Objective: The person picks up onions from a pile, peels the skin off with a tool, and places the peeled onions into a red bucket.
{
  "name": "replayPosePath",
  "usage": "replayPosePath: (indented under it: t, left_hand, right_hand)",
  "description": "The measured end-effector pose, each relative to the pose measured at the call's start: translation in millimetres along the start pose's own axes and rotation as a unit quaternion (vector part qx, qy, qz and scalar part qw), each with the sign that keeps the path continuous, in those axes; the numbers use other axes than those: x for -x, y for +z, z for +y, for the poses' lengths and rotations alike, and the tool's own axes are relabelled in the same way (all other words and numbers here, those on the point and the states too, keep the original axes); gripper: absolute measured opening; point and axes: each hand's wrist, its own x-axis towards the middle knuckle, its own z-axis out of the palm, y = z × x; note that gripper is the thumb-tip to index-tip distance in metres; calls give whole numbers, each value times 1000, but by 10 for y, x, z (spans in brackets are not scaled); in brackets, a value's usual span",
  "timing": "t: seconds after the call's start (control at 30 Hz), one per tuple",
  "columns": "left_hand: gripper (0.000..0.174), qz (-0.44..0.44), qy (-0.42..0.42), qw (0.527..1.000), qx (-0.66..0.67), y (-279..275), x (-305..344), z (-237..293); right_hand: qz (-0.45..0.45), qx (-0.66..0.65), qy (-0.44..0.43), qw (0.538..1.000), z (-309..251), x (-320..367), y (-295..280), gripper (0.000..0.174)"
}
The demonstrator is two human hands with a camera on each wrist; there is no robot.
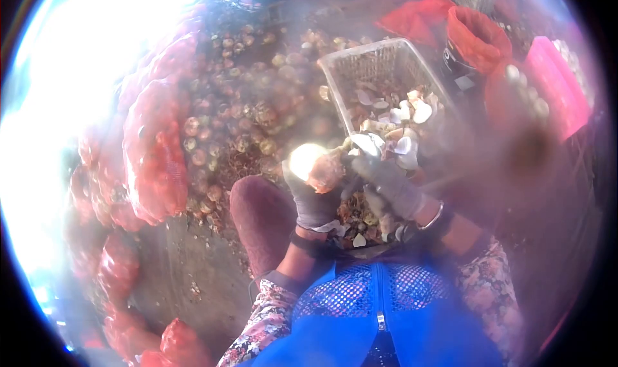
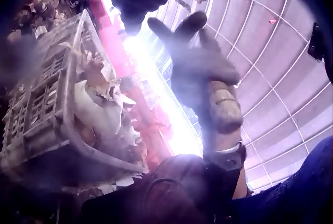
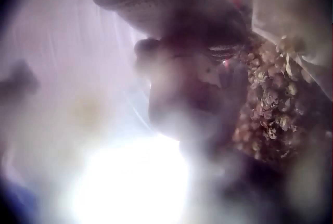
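In the head view my gloved left hand [image 1: 315, 196] grips an onion [image 1: 325, 173] with brown papery skin. Its left side glares white in the sun, and a dry stalk points toward the basket. Close on the right is my gloved right hand [image 1: 389, 183], its fingertips overlapping pale peelings [image 1: 367, 143] at the basket's near end. From the left wrist, the right hand [image 2: 203, 68] shows its fingers spread, with nothing visible between them. Gloves and strong blur fill much of the right wrist view.
A plastic basket [image 1: 368, 45] holds pale peels [image 1: 412, 110]. Many loose onions [image 1: 257, 103] cover the ground on the left and beyond. Filled red mesh sacks [image 1: 154, 155] line the far left. At the right stand a red sack [image 1: 479, 36] and a pink container [image 1: 559, 87].
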Motion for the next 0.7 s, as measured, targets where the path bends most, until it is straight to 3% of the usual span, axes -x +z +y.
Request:
replayPosePath:
  t: [0.03, 0.07, 0.13, 0.17, 0.27, 0.33, 0.4, 0.6, 0.7]
  left_hand:
    - [77, -16, 1, 1000, -4, -82, 1, 0]
    - [77, 14, 41, 981, -189, -150, -21, -19]
    - [77, 57, 103, 847, -518, -53, -42, -28]
    - [78, 82, 124, 742, -654, 19, -38, -9]
    - [76, 82, 113, 911, -388, 474, 30, -23]
    - [80, 80, 144, 868, -469, 388, 22, -64]
    - [82, 101, 168, 852, -485, 432, 70, -117]
    - [84, 105, 194, 853, -472, 399, 71, -127]
    - [83, 92, 227, 848, -470, 331, 43, -143]
  right_hand:
    - [-1, 16, -16, 1000, 6, -27, 58, 43]
    - [-1, 34, -33, 999, 19, -56, 86, 40]
    - [24, 72, -87, 993, 122, -88, 52, 36]
    - [48, 95, -124, 987, 212, -126, -4, 36]
    - [103, 183, -208, 955, 394, -270, -144, 35]
    - [134, 277, -284, 908, 448, -324, -156, 35]
    - [168, 398, -384, 816, 468, -336, -159, 34]
    - [176, 460, -311, 813, 484, -324, -92, 31]
    - [178, 469, -361, 786, 607, -419, -132, 37]
